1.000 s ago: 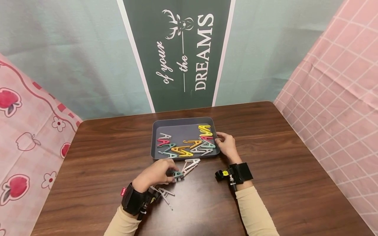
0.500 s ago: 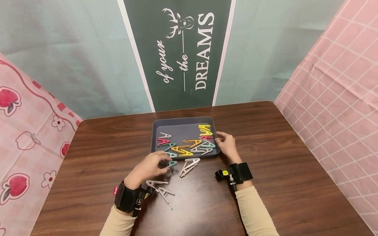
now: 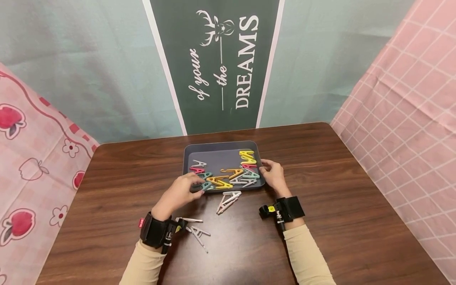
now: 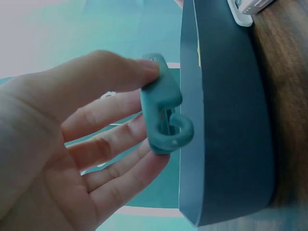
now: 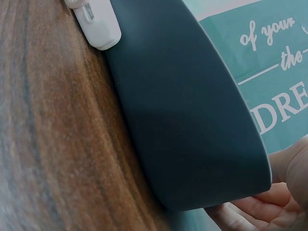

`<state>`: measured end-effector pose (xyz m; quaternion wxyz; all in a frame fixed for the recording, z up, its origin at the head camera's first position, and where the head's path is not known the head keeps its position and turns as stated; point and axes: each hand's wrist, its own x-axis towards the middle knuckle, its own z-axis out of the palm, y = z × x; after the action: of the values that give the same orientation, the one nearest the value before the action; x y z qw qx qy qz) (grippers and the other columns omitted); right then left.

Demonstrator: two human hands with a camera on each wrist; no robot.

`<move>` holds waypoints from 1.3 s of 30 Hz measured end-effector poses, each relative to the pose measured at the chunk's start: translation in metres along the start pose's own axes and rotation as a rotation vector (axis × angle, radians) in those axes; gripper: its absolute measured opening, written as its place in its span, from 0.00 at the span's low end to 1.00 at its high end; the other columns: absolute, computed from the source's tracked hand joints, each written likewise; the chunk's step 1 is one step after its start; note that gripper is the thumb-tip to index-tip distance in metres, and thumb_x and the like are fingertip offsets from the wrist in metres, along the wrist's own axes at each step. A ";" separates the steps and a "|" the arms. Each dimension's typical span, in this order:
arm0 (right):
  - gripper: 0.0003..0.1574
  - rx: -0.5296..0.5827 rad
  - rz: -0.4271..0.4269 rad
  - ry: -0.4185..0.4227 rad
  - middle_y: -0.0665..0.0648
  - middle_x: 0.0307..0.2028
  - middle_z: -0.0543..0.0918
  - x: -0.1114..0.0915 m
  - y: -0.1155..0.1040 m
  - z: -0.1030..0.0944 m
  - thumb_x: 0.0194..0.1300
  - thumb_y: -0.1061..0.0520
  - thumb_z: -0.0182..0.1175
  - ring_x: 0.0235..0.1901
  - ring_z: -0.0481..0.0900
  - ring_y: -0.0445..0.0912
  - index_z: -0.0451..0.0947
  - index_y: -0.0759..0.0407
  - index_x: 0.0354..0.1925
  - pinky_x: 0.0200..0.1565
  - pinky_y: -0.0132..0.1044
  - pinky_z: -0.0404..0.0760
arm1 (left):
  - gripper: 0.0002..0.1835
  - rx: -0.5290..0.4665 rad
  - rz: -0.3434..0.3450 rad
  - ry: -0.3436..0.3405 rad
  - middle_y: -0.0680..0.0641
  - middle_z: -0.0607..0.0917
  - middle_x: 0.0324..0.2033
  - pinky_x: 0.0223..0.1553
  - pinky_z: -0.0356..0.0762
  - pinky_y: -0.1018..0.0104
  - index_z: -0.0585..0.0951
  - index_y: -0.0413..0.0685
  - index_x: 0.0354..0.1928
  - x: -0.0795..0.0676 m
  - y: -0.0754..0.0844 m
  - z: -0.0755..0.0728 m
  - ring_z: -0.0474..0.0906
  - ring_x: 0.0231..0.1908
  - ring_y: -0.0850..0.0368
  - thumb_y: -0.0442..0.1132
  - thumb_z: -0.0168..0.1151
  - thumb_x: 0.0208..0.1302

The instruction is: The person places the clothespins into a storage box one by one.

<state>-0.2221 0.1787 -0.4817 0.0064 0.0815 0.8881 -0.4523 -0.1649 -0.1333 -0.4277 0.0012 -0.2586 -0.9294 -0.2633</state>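
Observation:
My left hand (image 3: 179, 194) pinches a green clothespin (image 4: 161, 96) with a hooked end between thumb and fingers. It is over the near left corner of a dark grey tray (image 3: 219, 157), and the left wrist view shows the clothespin beside the tray wall. At the tray's right side, my right hand (image 3: 273, 177) holds the rim, thumb at the edge and fingers along the outside. Inside the tray lie several clothespins: yellow ones (image 3: 247, 156), an orange one (image 3: 233, 173), a red one (image 3: 196, 170) and a white one (image 3: 199, 163). The fingers partly cover the green ones at left.
Two pale clothespins (image 3: 228, 201) lie on the wooden table (image 3: 303, 158) just in front of the tray. More pale clothespins (image 3: 198, 232) lie nearer me, beside the left wrist. A printed curtain (image 3: 306, 71) hangs behind the table, with pink cloth at both sides.
My left hand has carried the green clothespin from the table beside the pale ones up and leftward, over the tray's near left corner. The right hand and tray have stayed put.

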 end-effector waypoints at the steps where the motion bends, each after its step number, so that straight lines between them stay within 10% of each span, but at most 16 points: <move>1: 0.23 0.002 0.001 0.001 0.70 0.52 0.83 0.000 0.000 0.000 0.68 0.63 0.55 0.51 0.83 0.58 0.74 0.65 0.61 0.47 0.40 0.82 | 0.15 0.003 -0.009 0.005 0.42 0.84 0.40 0.43 0.82 0.57 0.84 0.39 0.45 0.002 0.001 -0.001 0.82 0.39 0.51 0.36 0.69 0.55; 39: 0.24 0.001 0.012 -0.016 0.71 0.54 0.81 -0.001 -0.001 -0.002 0.69 0.63 0.54 0.52 0.81 0.58 0.73 0.64 0.62 0.47 0.40 0.81 | 0.16 -0.023 -0.207 -0.060 0.40 0.83 0.43 0.45 0.80 0.58 0.82 0.39 0.47 0.081 0.014 0.007 0.81 0.42 0.49 0.41 0.67 0.60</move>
<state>-0.2213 0.1794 -0.4799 0.0163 0.0834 0.8872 -0.4535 -0.2279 -0.0806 -0.4159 -0.0569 -0.1693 -0.9476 -0.2649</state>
